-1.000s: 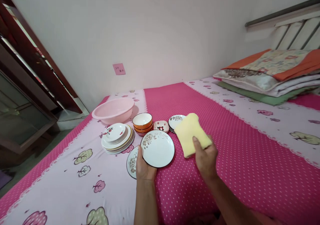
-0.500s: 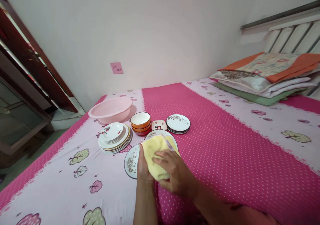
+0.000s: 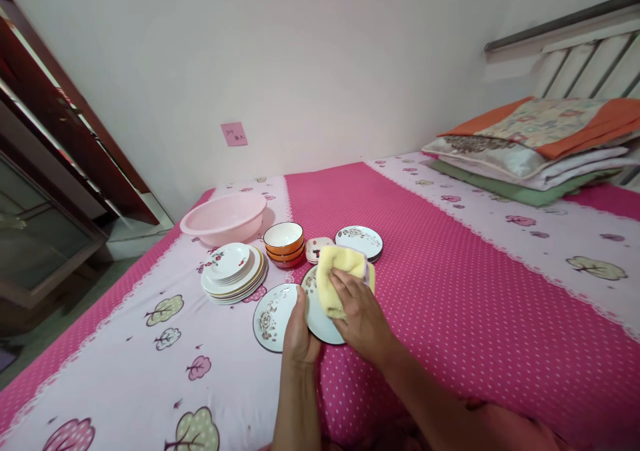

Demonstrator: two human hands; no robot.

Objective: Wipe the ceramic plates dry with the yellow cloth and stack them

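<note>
The floral plate [image 3: 316,312] with a dark rim is held up over the near part of the bed [image 3: 430,284], tilted, its right side hidden by a folded yellow cloth [image 3: 336,279]. The left hand [image 3: 303,341] holds it at the near-left edge, thumb along the rim; its other fingers are mostly out of sight underneath. The right hand [image 3: 364,319] has its fingers bent over the cloth, pressing it to the plate's face; how firmly, I cannot tell.

The step in hand looks like wiping the upper face. The next move seems to call for a steady left grip while the cloth covers the rest of the surface, out to the rim.

Just left of the held plate, a matching plate [image 3: 270,319] lies face up on the bed. Beyond are a stack of matching plates [image 3: 359,239], a small patterned dish [image 3: 315,248] and stacked orange bowls [image 3: 284,243], so room on the far side is tight. Further left sit stacked white plates [image 3: 231,269] and a pink basin [image 3: 223,219]. The bed's dotted pink stretch to the right offers the widest room, reaching towards the folded bedding [image 3: 530,151].
</note>
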